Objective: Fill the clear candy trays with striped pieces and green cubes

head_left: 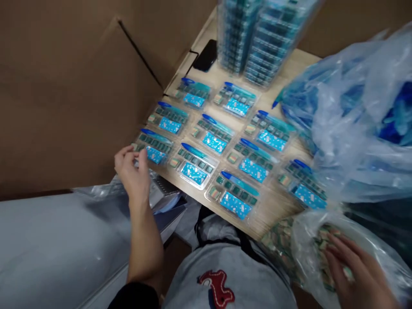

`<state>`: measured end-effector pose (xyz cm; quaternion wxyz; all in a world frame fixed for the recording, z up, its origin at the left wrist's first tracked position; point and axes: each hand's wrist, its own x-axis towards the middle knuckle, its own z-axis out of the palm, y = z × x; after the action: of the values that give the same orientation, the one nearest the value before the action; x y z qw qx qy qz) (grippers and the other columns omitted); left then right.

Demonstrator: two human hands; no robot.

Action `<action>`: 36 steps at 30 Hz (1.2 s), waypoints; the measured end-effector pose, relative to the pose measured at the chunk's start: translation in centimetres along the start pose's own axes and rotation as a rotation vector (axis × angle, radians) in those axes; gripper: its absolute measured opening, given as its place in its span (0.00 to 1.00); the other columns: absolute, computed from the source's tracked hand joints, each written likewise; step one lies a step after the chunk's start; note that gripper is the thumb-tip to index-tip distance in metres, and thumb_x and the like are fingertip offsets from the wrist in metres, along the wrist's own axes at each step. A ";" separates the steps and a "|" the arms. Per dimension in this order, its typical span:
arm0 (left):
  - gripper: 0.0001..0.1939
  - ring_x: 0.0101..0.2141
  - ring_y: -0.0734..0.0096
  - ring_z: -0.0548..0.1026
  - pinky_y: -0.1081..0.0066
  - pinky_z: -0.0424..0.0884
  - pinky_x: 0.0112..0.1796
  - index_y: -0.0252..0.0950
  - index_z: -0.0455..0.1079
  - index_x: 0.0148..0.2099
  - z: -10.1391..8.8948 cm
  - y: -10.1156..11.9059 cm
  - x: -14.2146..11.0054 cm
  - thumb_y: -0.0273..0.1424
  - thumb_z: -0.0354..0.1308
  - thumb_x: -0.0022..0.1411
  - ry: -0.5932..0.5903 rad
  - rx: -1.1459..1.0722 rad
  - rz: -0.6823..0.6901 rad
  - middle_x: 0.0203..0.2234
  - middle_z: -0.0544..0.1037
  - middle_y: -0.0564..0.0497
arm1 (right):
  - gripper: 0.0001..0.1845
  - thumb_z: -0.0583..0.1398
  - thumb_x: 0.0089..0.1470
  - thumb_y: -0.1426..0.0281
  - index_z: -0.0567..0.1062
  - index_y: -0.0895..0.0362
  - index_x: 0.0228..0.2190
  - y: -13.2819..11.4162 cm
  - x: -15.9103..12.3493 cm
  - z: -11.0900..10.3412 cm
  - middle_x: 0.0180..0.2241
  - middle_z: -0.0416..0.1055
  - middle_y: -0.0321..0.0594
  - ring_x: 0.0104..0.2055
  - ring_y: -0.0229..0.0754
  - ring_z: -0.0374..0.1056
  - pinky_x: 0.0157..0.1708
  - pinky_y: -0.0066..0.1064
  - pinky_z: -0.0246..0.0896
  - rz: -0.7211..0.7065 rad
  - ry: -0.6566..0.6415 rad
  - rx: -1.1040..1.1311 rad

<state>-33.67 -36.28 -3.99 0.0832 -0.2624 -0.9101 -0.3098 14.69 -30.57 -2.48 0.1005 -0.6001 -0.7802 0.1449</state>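
Observation:
My left hand (132, 168) hovers at the near left corner of a wooden table (273, 201), fingers curled in a pinch beside the nearest clear plastic tray (153, 148); what it pinches, if anything, is too small to make out. My right hand (357, 268) lies with fingers spread inside a clear plastic bag (310, 231) of small green and tan pieces at the lower right. Several clear trays, such as one (234, 193), are laid out in rows on the table, each with a blue pen, dark green blocks and a blue patterned card.
Two tall stacks of filled trays (254, 38) stand at the table's far side, a black phone (205, 56) beside them. A big plastic bag of blue items (354, 128) bulges at the right. Cardboard walls (80, 86) close off the left. Grey plastic (48, 240) covers the lower left.

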 end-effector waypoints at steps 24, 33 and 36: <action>0.32 0.59 0.48 0.68 0.46 0.59 0.61 0.38 0.67 0.60 0.0 23.6 -18.3 0.51 0.57 0.60 -1.279 -0.468 0.543 0.59 0.71 0.40 | 0.22 0.54 0.65 0.76 0.65 0.55 0.59 -1.8 -8.3 0.3 0.62 0.60 0.55 0.63 0.55 0.60 0.56 0.56 0.65 0.035 0.474 0.017; 0.28 0.52 0.54 0.76 0.55 0.70 0.53 0.29 0.56 0.64 1.6 20.8 -21.7 0.28 0.49 0.63 -1.434 -0.171 0.660 0.53 0.75 0.36 | 0.37 0.57 0.61 0.55 0.58 0.66 0.62 -2.5 -7.8 0.9 0.60 0.62 0.65 0.60 0.66 0.63 0.54 0.62 0.65 0.605 0.375 0.568; 0.24 0.50 0.59 0.78 0.61 0.73 0.51 0.35 0.63 0.61 -1.0 19.4 -20.8 0.33 0.51 0.63 -1.485 -0.377 0.588 0.51 0.78 0.42 | 0.31 0.56 0.61 0.57 0.63 0.63 0.58 -2.3 -7.7 0.0 0.57 0.68 0.60 0.56 0.61 0.69 0.52 0.57 0.68 0.610 0.384 0.682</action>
<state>-5.76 -32.77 0.30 -0.5086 -0.6364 -0.5548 -0.1689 14.62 -38.55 -1.58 0.3860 -0.7499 -0.4447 0.3015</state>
